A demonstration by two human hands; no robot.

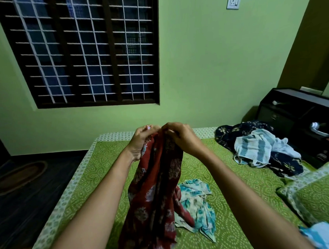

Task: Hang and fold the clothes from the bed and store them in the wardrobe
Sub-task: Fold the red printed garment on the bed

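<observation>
Head view. Both arms reach forward over the bed (228,206), which carries a green patterned cover.

The left hand (142,142) and right hand (181,140) meet above the middle of the bed, touching or nearly so. Both grip the top of a red printed garment (158,189). The left fingers (150,129) are curled and pinch the upper edge of the fabric. The right fingers (171,135) are curled over the bunched top beside them.

The red printed garment hangs from the hands in a long gathered column. Its lower part reaches the near end of the bed.

A white and turquoise floral garment (196,203) lies crumpled on the bed, touching the red one on its right.

At the far right corner of the bed lies a navy floral cloth (284,165), with a pale blue striped towel (257,147) heaped on it.

A green pillow (315,197) rests at the bed's right edge.

A dark cabinet (293,108) stands beyond the bed's far right corner.

A barred window (86,50) is set in the green wall past the bed.
</observation>
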